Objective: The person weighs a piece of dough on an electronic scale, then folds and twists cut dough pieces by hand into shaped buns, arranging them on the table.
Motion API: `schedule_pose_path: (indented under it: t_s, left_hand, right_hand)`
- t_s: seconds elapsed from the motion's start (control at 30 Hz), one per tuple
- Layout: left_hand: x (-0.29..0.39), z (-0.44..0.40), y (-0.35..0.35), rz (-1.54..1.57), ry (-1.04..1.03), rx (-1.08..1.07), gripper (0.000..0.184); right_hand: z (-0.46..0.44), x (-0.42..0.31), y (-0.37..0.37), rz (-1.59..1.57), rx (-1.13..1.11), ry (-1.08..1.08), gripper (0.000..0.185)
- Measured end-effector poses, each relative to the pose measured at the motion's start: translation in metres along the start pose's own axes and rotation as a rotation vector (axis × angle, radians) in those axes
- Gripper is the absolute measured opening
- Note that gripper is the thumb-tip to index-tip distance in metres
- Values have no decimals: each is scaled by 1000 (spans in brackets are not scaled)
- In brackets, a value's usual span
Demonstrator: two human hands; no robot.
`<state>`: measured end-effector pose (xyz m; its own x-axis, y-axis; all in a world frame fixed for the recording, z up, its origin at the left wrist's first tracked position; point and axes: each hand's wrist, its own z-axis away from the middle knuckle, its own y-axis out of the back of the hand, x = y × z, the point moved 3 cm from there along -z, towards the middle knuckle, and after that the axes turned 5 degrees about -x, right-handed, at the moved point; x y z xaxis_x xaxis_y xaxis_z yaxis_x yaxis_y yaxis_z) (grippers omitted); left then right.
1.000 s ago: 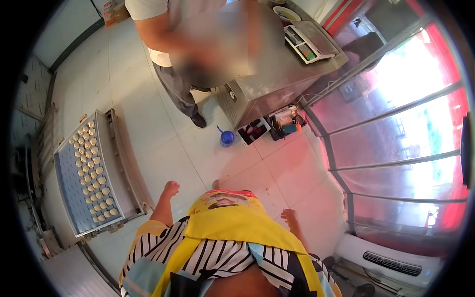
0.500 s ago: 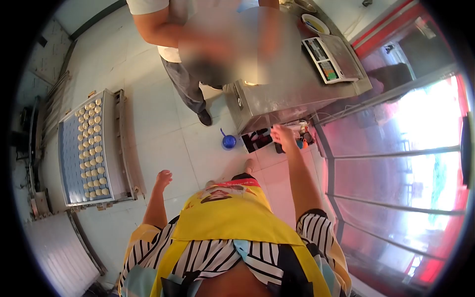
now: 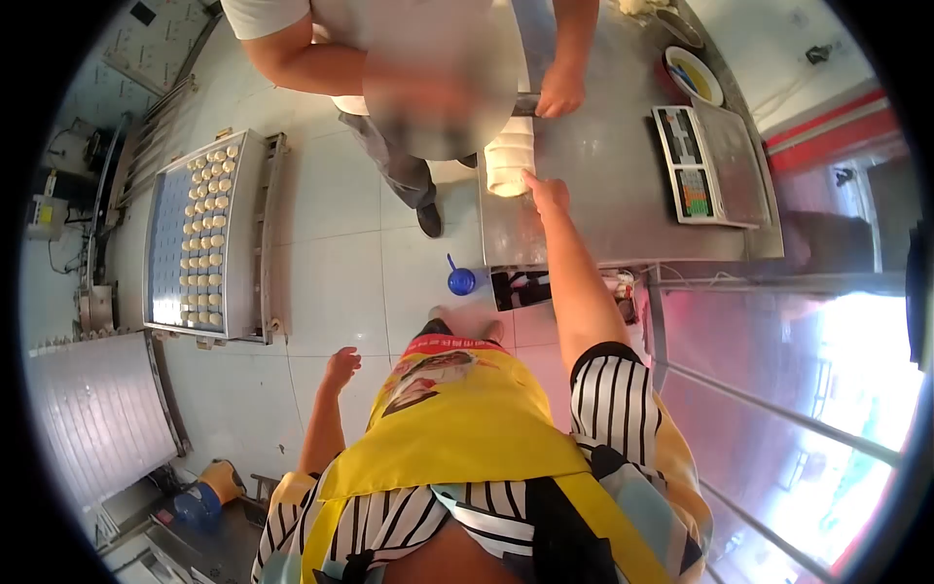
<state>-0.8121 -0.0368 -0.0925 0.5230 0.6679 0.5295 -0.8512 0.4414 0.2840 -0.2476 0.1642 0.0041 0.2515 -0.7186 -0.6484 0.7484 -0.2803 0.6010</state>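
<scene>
My right hand [image 3: 551, 197] reaches over the near end of the metal table [image 3: 623, 185]. Its index finger is stretched out and meets the edge of a thick pale dough roll [image 3: 508, 167], while the other fingers curl. The roll lies at the table's left edge. Low at my left side hangs my left hand [image 3: 342, 368], fingers loose and slightly bent, with nothing visible in it. Across the table a co-worker's hand [image 3: 561, 92] grips a dark flat tool [image 3: 526, 104] at the roll's far end. A blur hides the co-worker's other hand.
On the right of the table stands a scale [image 3: 693, 170], with a white bowl [image 3: 696, 76] behind it. A tray [image 3: 165, 277] of small dough pieces stands on a rack to the left. A blue dipper [image 3: 461, 281] and a box [image 3: 520, 289] are on the floor.
I have come closer to the table. My right hand has moved forward and up from beside the table to the dough roll. My left hand stays low, still without anything in it.
</scene>
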Motion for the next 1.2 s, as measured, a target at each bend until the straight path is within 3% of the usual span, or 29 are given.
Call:
schedule_pose_path:
  t_s: [0.03, 0.13, 0.23, 0.33, 0.37, 0.4, 0.47, 0.53, 0.57, 0.67, 0.77, 0.9, 1.03, 1.2]
  left_hand:
    - [0, 3, 1, 38, 14, 9, 35]
    - [-10, 4, 10, -8, 89, 37, 35]
    - [-21, -12, 20, 12, 197, 69, 34]
    - [-19, -46, 27, 100, 184, 9, 33]
    - [-16, -53, 28, 137, 175, -28, 33]
    - [-6, -60, 29, 80, 149, -54, 33]
    - [27, -85, 21, -23, 76, -108, 32]
    - [32, -132, 23, 53, -6, -176, 32]
    - [56, -130, 12, 15, -45, -111, 33]
    - [139, -104, -16, 16, -164, -67, 34]
    - [172, -92, -46, -7, -224, -62, 35]
    - [167, -89, -84, -91, -132, -84, 34]
    - [151, -78, -108, -153, -13, -86, 32]
    - [145, -59, -126, -15, 79, 16, 32]
  right_hand:
    - [-3, -8, -2, 147, 40, 33, 64]
    - [0, -17, -11, 185, 72, 55, 59]
    - [-2, -5, -21, 69, 168, 184, 51]
    - [-1, 22, -23, -435, 50, 367, 41]
    - [5, 31, -19, -626, -50, 330, 28]
    - [19, 33, -8, -890, -180, 323, 27]
    - [48, 30, 25, -1410, -444, 333, 26]
    - [67, 32, 56, -1618, -510, 323, 32]
    - [72, 34, 67, -1724, -552, 317, 36]
    - [58, 48, 85, -1825, -593, 328, 41]
    - [51, 46, 109, -1846, -615, 303, 42]
    - [22, 61, 123, -1885, -650, 230, 39]
    - [-14, 92, 121, -1920, -476, -147, 34]
    - [-46, 109, 133, -1514, -430, 6, 30]
